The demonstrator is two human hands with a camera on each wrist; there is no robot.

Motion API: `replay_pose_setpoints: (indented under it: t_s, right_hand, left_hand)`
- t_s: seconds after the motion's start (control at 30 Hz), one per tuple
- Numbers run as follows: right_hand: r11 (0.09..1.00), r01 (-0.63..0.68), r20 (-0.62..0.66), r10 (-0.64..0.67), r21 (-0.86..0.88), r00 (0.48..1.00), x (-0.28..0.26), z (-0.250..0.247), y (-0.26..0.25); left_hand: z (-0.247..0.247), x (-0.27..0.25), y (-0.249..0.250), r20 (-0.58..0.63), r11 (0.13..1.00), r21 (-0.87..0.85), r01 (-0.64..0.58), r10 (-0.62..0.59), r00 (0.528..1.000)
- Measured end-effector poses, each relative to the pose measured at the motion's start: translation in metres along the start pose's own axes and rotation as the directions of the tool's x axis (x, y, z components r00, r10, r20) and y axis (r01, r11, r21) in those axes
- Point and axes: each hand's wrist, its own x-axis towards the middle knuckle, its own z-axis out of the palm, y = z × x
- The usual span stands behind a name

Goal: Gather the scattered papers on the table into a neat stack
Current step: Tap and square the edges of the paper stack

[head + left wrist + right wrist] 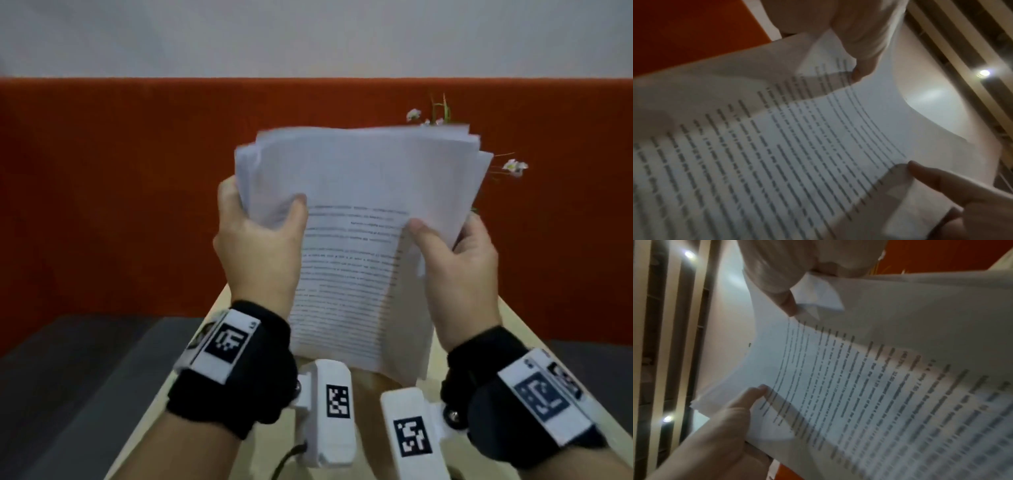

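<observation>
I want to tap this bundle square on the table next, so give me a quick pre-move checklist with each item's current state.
1. Left hand grips the papers at their left edge, thumb on front: ok.
2. Right hand grips the right edge, thumb on front: ok.
3. Sheet edges aligned: not ok; top and side edges are fanned and offset.
4. Papers lifted off the table: ok, held up in the air.
5. Landing spot under the bundle free: cannot tell; the papers and hands hide it.
6. Flowers behind the bundle kept apart from it: cannot tell; the gap is not readable.
</observation>
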Motion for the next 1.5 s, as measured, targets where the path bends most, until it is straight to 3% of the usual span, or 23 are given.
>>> replay_pose_setpoints:
  t_s: [0.17,0.23,0.3,0.37,0.47,0.57,0.67,0.8,0.87,1.0,1.13,1.23,1.3,1.37,1.43,1.5]
  right_hand:
    - [0.982,-0.181,0.02,0.182,-0.048,0.983,-0.024,-0.009,0.028]
    - [0.939,-0.339,0.118,0.344,-0.061,0.932,-0.036,-0.011,0.04]
    - [0.869,-0.489,0.118,0.495,-0.081,0.861,-0.043,-0.012,0.052]
    - [0.833,-0.549,0.065,0.553,-0.066,0.831,-0.042,-0.013,0.059]
    - [0.796,-0.603,0.148,0.604,-0.054,0.783,-0.04,-0.011,0.064]
    - [0.83,-0.558,0.075,0.557,-0.015,0.827,-0.035,-0.011,0.067]
    - [0.836,-0.549,0.208,0.539,-0.011,0.817,-0.033,-0.009,0.063]
    - [0.956,-0.29,0.028,0.292,-0.048,0.956,-0.004,-0.016,0.042]
    - [0.986,-0.168,0.018,0.168,-0.006,0.986,0.013,-0.019,0.025]
    - [0.997,-0.08,0.137,0.079,0.006,0.987,0.023,-0.017,0.004]
    - [0.999,-0.03,0.135,0.024,0.042,0.991,0.016,-0.02,0.004]
    - [0.996,-0.077,0.146,0.071,0.036,0.987,0.012,-0.024,0.012]
    - [0.991,-0.122,0.157,0.112,0.06,0.981,0.011,-0.025,0.016]
    - [0.984,-0.153,0.181,0.134,0.094,0.974,0.011,-0.025,0.015]
    - [0.979,-0.163,0.204,0.137,0.119,0.969,0.011,-0.025,0.013]
    - [0.976,-0.171,0.216,0.14,0.133,0.966,0.01,-0.026,0.012]
  left_hand:
    - [-0.001,-0.003,-0.016,0.105,0.98,-0.111,0.167,-0.156,0.982]
    - [-0.002,0.001,-0.016,0.126,0.976,-0.122,0.178,-0.163,0.979]
    - [-0.002,0.003,-0.015,0.142,0.972,-0.144,0.186,-0.166,0.976]
    - [-0.002,0.001,-0.014,0.172,0.967,-0.163,0.196,-0.168,0.971]
    - [-0.004,-0.001,-0.016,0.219,0.964,-0.168,0.205,-0.167,0.961]
    - [-0.006,0.001,-0.018,0.207,0.963,-0.188,0.195,-0.156,0.966]
    - [-0.01,0.006,-0.015,0.184,0.957,-0.219,0.19,-0.151,0.971]
    - [-0.014,0.009,-0.01,0.204,0.952,-0.247,0.179,-0.129,0.97]
    - [-0.012,0.006,-0.007,0.225,0.949,-0.258,0.179,-0.121,0.967]
    - [-0.003,-0.004,-0.002,0.186,0.961,-0.228,0.157,-0.115,0.976]
    - [0.004,-0.012,0.001,0.092,0.99,-0.128,0.055,-0.043,0.995]
    - [-0.003,-0.014,0.008,0.049,0.994,0.034,-0.106,0.104,0.993]
    - [-0.009,-0.008,0.02,0.018,0.91,0.227,-0.346,0.351,0.936]
    - [-0.014,0.002,0.039,0.138,0.686,0.536,-0.493,0.505,0.852]
    - [-0.016,0.013,0.055,0.356,0.523,0.679,-0.516,0.38,0.854]
    - [-0.018,0.023,0.063,0.433,0.493,0.706,-0.508,0.267,0.861]
